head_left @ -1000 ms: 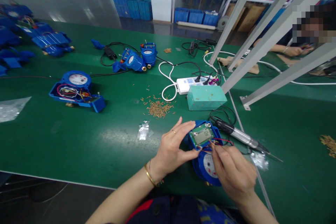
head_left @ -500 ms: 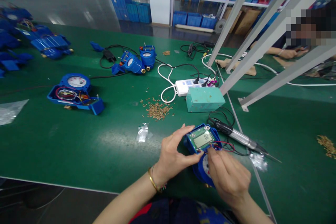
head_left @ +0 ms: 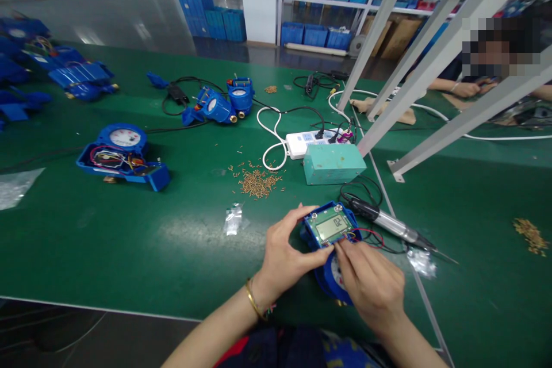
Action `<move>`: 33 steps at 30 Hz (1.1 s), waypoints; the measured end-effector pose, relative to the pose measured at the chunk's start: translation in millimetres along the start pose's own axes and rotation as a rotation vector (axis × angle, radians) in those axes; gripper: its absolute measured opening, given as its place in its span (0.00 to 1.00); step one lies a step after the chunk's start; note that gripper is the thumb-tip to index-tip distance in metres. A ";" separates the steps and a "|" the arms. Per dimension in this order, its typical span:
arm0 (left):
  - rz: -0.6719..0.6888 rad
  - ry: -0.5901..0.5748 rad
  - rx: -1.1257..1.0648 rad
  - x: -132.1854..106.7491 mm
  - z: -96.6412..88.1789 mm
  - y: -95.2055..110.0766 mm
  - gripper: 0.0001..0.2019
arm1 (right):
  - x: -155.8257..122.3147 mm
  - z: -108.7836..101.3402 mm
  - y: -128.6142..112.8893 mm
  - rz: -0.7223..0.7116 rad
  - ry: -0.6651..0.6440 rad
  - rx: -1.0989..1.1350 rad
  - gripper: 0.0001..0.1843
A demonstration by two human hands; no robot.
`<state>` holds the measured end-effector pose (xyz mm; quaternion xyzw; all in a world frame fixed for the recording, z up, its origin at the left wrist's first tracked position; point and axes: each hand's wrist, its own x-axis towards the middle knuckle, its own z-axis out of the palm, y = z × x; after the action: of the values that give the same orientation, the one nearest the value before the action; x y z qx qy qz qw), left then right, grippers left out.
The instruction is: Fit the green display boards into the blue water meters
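A blue water meter (head_left: 328, 283) lies close in front of me, its upper housing uncovered. Inside that housing sits a green circuit board (head_left: 319, 219) with a lit display. My left hand (head_left: 284, 247) grips the housing from its left side, thumb at the near edge and fingers at the far edge. At the board's near edge, the fingers of my right hand (head_left: 373, 279) are pinched together over the round dial, partly covering it. What the pinch holds, if anything, is hidden. Red and yellow wires (head_left: 370, 231) loop out on the housing's right.
An electric screwdriver (head_left: 394, 225) lies to the right, behind it a teal box (head_left: 334, 164) and a white power strip (head_left: 297, 145). Loose brass screws (head_left: 259, 184) are heaped further left. Another open meter (head_left: 123, 152) stands left. Metal posts (head_left: 414, 86) rise at right; a person sits beyond.
My right fingers have shifted slightly left along the board's near edge. The display's digits now read differently. My left hand keeps its hold on the meter.
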<state>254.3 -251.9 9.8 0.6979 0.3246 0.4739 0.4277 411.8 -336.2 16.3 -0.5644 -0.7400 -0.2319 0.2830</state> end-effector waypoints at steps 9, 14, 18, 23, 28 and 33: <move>0.039 -0.004 0.050 -1.8 -3.0 -3.6 0.28 | 1.4 -13.0 0.2 0.521 0.047 0.300 0.08; 0.077 -0.001 0.076 -2.5 -5.3 -4.6 0.28 | 9.9 -14.7 3.3 0.462 0.041 0.253 0.09; 0.127 0.005 0.095 -2.4 -5.9 -4.5 0.29 | 16.9 -16.9 1.6 0.378 0.070 0.163 0.08; 0.227 0.026 0.145 -3.0 -3.8 -4.9 0.31 | 18.9 -15.3 -2.0 0.369 0.065 0.165 0.09; 0.317 0.048 0.204 -2.9 -2.8 -4.9 0.32 | 21.0 -14.4 -2.8 0.339 0.061 0.098 0.10; 0.376 0.053 0.251 -1.0 -3.3 -3.9 0.32 | 23.2 -15.3 -2.2 0.264 0.061 -0.010 0.13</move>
<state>250.7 -250.2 6.5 0.7811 0.2564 0.5195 0.2331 407.4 -330.6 43.2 -0.6510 -0.6491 -0.2133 0.3308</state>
